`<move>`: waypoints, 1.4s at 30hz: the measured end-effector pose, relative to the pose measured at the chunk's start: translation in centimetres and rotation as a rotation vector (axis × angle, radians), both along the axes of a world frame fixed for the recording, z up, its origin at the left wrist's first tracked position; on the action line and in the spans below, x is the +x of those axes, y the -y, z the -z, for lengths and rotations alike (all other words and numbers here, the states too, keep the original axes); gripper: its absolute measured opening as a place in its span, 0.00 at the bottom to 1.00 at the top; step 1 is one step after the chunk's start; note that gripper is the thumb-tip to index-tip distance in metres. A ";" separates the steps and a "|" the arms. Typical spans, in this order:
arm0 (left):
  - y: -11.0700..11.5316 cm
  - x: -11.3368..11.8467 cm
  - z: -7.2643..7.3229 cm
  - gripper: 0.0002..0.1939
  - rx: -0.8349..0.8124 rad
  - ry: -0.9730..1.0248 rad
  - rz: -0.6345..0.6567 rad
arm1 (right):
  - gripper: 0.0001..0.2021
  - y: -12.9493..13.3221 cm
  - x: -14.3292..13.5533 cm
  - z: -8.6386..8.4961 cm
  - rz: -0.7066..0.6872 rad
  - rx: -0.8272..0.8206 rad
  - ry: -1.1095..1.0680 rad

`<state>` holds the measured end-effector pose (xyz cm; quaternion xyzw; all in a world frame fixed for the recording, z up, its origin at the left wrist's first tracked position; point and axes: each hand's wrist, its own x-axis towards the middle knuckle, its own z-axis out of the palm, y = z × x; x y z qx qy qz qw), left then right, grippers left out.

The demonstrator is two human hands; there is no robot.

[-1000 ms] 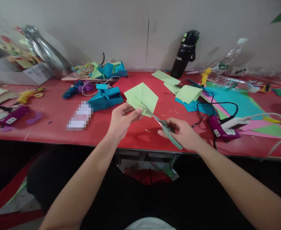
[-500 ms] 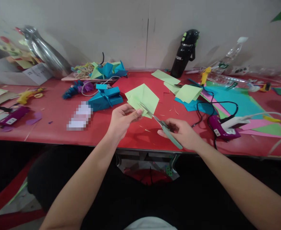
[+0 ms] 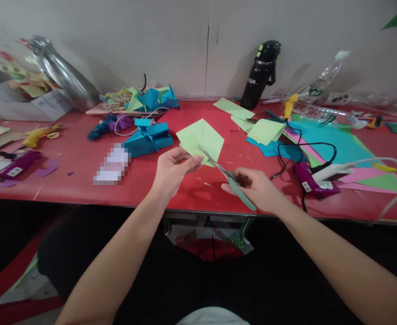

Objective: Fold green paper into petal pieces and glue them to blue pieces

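Between thumb and fingers, my left hand [image 3: 177, 169] pinches a folded sheet of light green paper [image 3: 203, 135] at its lower left edge. My right hand [image 3: 257, 187] grips a pair of scissors [image 3: 237, 192] with green handles. The blades lie against the lower part of the paper, tips pointing up and left, close to my left thumb. Whether the blades are parted there I cannot tell. Small green paper scraps [image 3: 207, 184] lie on the red table [image 3: 144, 183] below.
Folded blue paper [image 3: 151, 137] lies left of the paper. More green pieces [image 3: 266, 130] and a black bottle [image 3: 259, 74] stand behind on the right. A purple power strip [image 3: 315, 183] with cables and coloured sheets [image 3: 333, 144] occupy the right side. A steel jug [image 3: 63, 74] is at back left.
Almost nothing differs. Both hands keep their hold on the paper and scissors; the whole view has shifted very slightly.
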<state>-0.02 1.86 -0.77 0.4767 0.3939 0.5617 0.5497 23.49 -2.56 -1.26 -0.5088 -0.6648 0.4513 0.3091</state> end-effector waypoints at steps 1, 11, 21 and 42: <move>0.0 0.0 0.0 0.14 0.000 -0.001 0.000 | 0.18 0.0 0.0 0.0 0.002 0.000 0.006; 0.0 -0.1 0.2 0.14 0.016 -0.013 -0.012 | 0.20 0.0 0.0 0.0 0.007 0.002 0.015; 0.2 0.0 -0.2 0.15 0.008 -0.049 -0.025 | 0.23 0.0 -0.1 -0.2 0.024 0.028 0.038; 0.2 -0.1 -0.3 0.16 0.027 -0.079 -0.034 | 0.18 -0.3 0.6 -0.5 -0.038 -0.020 -0.060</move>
